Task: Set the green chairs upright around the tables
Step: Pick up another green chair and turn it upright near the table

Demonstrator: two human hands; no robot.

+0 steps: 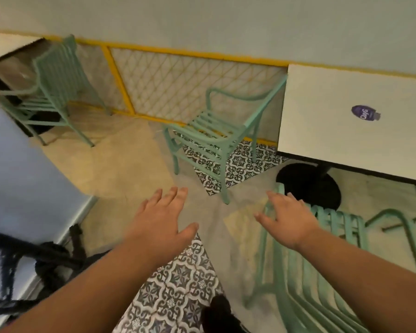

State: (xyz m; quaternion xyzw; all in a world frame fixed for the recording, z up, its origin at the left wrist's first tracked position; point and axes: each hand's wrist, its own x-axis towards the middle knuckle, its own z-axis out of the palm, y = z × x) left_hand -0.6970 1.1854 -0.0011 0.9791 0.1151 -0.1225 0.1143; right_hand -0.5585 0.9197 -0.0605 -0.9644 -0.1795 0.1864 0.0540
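A green slatted chair (305,272) lies tipped over on the floor at the lower right. My right hand (288,221) hovers over its top rail with the fingers spread, holding nothing. My left hand (162,216) is stretched out open above bare floor to the left of it. Another green chair (216,138) stands upright in the middle, beside the white table (334,140). A third green chair (55,92) stands at a dark-edged table (7,66) at the far left. Part of a further green chair frame (399,222) shows at the right edge.
A yellow-framed lattice fence (190,78) runs along the back. The white table stands on a black round base (310,186) and bears a purple sticker (365,112). Patterned tile patches (175,292) lie in the floor. A black chair frame (34,258) and a blue wall (22,188) are at left.
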